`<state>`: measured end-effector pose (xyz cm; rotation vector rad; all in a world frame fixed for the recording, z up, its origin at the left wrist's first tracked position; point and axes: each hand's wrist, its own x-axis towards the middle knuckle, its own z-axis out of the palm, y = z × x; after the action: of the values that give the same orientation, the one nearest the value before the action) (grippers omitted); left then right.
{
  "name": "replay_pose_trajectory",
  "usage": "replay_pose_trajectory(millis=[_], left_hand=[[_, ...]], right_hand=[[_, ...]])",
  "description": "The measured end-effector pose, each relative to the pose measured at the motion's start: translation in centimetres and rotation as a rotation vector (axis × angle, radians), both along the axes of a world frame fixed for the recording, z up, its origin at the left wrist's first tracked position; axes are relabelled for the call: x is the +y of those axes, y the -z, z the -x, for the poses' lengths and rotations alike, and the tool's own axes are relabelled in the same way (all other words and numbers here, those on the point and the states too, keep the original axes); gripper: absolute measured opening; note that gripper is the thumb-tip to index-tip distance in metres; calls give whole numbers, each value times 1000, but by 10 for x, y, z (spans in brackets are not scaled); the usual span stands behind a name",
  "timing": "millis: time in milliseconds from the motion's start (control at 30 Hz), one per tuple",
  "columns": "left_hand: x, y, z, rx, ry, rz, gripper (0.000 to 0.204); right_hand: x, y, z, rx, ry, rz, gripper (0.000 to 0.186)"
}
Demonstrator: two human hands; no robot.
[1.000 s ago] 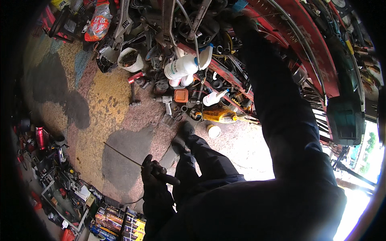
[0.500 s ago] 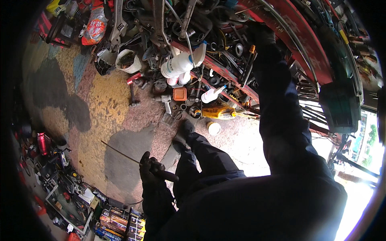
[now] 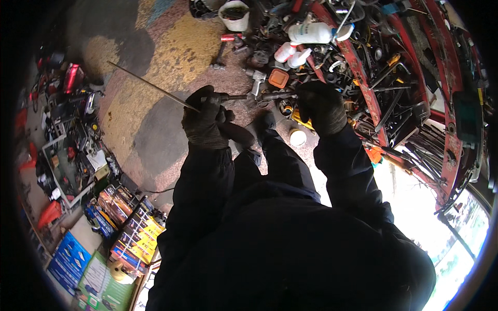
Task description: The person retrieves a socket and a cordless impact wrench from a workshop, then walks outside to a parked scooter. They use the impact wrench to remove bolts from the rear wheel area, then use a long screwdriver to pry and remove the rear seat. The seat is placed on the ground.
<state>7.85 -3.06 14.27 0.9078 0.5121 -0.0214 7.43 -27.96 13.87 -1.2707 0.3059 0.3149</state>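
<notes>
My left hand (image 3: 205, 116), in a dark glove, is closed around a long thin metal rod (image 3: 150, 85) with a thick dark handle, pointing to the upper left. My right hand (image 3: 321, 109), also gloved, is closed on one end of a dark cylindrical metal tool (image 3: 277, 96). This tool lies level between the hands, its narrower part reaching my left hand's fingers; whether they grip it is hidden. Beyond it are a pneumatic gun (image 3: 258, 78), an orange square container (image 3: 278, 78) and a white tub (image 3: 297, 138) near my shoes (image 3: 264, 120).
Red metal racks (image 3: 363, 88) crammed with tools and parts stand at the right, with white bottles (image 3: 308, 32) and a white bucket (image 3: 233, 16) at the top. Piled machines, a red cylinder (image 3: 71, 79) and stacked boxes (image 3: 136, 239) line the left, beside patchy painted floor (image 3: 122, 103).
My right hand has come down from the upper rack with the cylindrical tool. My left hand with the rod has risen toward it. The view has shifted.
</notes>
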Motion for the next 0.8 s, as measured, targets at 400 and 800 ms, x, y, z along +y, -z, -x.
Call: replay_pose_trajectory(millis=[400,800], left_hand=[[119,-88,131,-122,-388,-189,26],[159,-112,349,84,-1182,-317,26]], right_hand=[[172,-83,61,-54,-292,-66,18],[317,-97,182,12,-987,-99,23]])
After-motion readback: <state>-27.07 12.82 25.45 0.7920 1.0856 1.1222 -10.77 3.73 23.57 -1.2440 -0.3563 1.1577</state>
